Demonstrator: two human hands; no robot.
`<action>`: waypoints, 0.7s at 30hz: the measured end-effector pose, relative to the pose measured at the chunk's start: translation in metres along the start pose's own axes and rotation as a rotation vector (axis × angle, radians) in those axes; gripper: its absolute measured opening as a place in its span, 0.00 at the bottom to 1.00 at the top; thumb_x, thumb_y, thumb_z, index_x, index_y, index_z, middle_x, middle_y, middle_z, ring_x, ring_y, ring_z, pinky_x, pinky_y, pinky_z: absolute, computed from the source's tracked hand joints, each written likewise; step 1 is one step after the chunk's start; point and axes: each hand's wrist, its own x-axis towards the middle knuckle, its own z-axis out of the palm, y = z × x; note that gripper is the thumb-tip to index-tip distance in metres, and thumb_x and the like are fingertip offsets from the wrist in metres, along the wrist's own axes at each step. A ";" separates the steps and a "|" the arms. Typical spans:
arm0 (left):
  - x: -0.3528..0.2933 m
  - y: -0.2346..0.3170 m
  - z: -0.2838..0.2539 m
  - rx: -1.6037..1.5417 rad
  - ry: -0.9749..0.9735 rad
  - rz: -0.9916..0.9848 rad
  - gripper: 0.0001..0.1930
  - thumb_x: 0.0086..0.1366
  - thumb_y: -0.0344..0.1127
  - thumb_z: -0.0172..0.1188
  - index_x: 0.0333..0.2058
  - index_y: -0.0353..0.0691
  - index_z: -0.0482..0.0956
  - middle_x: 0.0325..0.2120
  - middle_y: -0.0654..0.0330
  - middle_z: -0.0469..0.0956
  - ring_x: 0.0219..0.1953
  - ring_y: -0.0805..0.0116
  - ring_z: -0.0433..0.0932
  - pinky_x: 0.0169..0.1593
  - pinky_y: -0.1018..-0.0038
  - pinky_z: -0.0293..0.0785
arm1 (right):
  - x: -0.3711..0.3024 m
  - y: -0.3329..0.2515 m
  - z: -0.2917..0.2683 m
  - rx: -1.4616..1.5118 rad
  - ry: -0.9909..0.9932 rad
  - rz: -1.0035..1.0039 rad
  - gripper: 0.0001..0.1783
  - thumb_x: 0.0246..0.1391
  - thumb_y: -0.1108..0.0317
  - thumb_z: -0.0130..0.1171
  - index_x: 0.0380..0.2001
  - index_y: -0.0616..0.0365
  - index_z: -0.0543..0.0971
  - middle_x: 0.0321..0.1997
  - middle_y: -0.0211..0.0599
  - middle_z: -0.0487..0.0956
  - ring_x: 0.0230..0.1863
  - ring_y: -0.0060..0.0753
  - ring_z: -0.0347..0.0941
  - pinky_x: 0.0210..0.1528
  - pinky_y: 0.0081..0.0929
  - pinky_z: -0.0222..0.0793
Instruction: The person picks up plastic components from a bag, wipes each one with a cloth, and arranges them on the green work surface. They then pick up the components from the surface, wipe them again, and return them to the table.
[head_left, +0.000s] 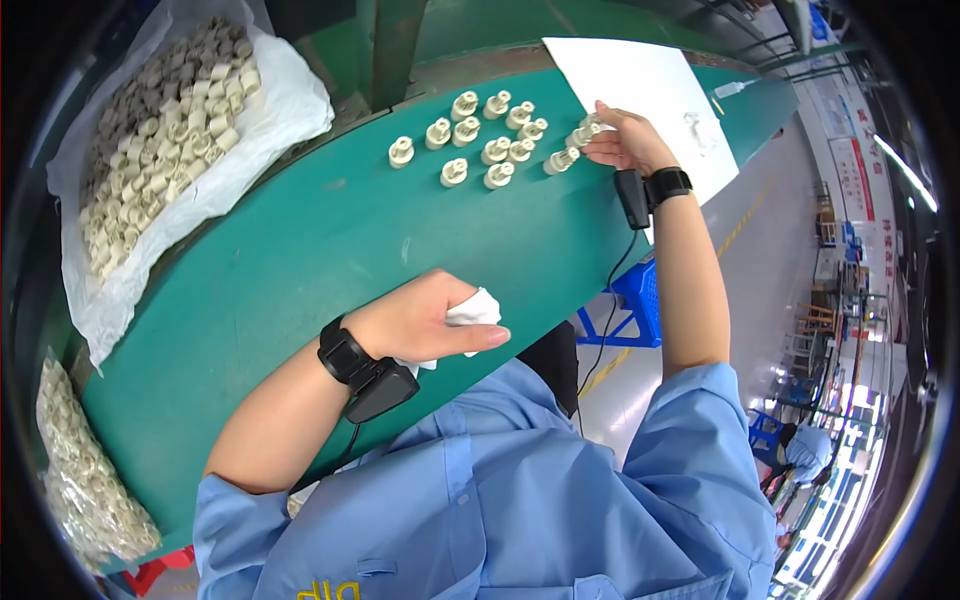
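My left hand [425,318] is closed around a crumpled white cloth [474,308], held over the near side of the green table. At the far right of the table, my right hand [632,143] has its thumb and fingers around a small cream cylindrical fitting [583,132] with a narrower top. Just by those fingertips stands a similar fitting [561,160]. Several more of the same kind, such as this cream fitting [497,151], are spread upright in loose rows to the left of that hand.
A white sheet [625,75] lies at the table's far right, with a small clear item [700,132] on it. On the far left, an open white bag [285,85] holds many cream pieces. Below it lies a filled clear bag [90,490]. A blue stool [640,300] stands beyond the table edge.
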 end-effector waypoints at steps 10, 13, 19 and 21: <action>-0.001 0.004 0.002 0.095 0.012 0.000 0.14 0.64 0.41 0.62 0.23 0.38 0.78 0.17 0.69 0.74 0.21 0.82 0.69 0.25 0.79 0.64 | -0.006 -0.006 0.003 0.044 -0.004 0.068 0.24 0.58 0.54 0.58 0.45 0.66 0.73 0.34 0.46 0.79 0.33 0.36 0.81 0.36 0.28 0.81; 0.001 -0.001 0.004 0.078 -0.009 0.009 0.14 0.64 0.41 0.62 0.23 0.38 0.78 0.17 0.69 0.74 0.21 0.82 0.69 0.25 0.79 0.63 | -0.012 -0.012 0.002 0.038 0.013 0.066 0.21 0.56 0.58 0.59 0.42 0.67 0.75 0.35 0.48 0.79 0.33 0.37 0.81 0.37 0.29 0.81; 0.001 0.002 0.004 0.057 0.038 -0.022 0.15 0.64 0.42 0.62 0.23 0.38 0.77 0.17 0.70 0.73 0.21 0.82 0.68 0.25 0.79 0.63 | -0.017 -0.030 0.002 -0.257 0.189 -0.284 0.17 0.52 0.60 0.62 0.40 0.62 0.78 0.28 0.37 0.80 0.29 0.27 0.80 0.32 0.22 0.78; 0.001 -0.001 0.001 0.054 0.013 -0.006 0.15 0.64 0.42 0.62 0.23 0.38 0.77 0.17 0.70 0.73 0.21 0.82 0.68 0.25 0.79 0.63 | -0.023 -0.047 0.016 -0.350 0.157 -0.315 0.17 0.50 0.60 0.63 0.38 0.62 0.79 0.29 0.39 0.81 0.29 0.29 0.79 0.32 0.24 0.77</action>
